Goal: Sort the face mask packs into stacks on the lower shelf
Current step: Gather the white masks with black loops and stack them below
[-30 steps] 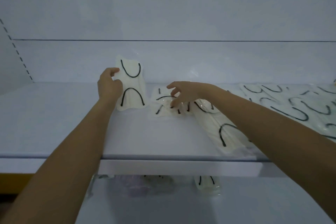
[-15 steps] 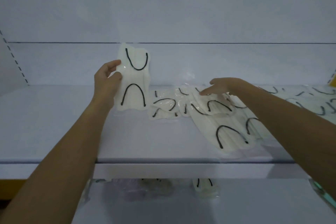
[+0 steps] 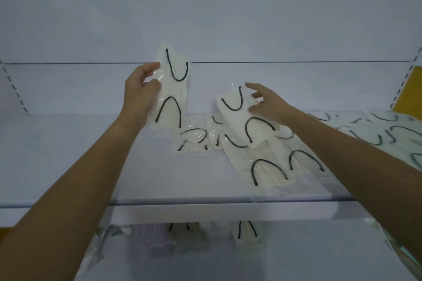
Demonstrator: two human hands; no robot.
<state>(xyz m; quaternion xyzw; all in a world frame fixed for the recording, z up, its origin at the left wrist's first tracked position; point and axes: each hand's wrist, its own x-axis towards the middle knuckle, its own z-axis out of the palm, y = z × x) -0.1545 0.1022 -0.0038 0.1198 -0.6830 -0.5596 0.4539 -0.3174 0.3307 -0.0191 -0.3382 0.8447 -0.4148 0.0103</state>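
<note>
My left hand (image 3: 141, 91) grips a white face mask pack with black ear loops (image 3: 172, 93) by its left edge and holds it upright above the upper shelf (image 3: 80, 155). My right hand (image 3: 266, 104) pinches the right edge of a second white pack (image 3: 239, 112), tilted and lifted off a loose pile of similar packs (image 3: 269, 164) on that shelf. More packs (image 3: 376, 134) lie spread at the far right. On the lower shelf (image 3: 319, 258), partly hidden under the upper one, sit a white pack (image 3: 245, 234) and a purplish stack (image 3: 157, 239).
The upper shelf's front edge (image 3: 205, 210) crosses the view below my forearms. A white back panel (image 3: 205, 18) closes the rear. A slotted upright and a yellow panel (image 3: 408, 89) stand at the right. Clear plastic wrappers (image 3: 102, 235) lie at the lower shelf's left.
My left hand has raised its pack higher. My right hand went from reaching over the pile to pinching a pack and lifting it off the pile toward the left.
</note>
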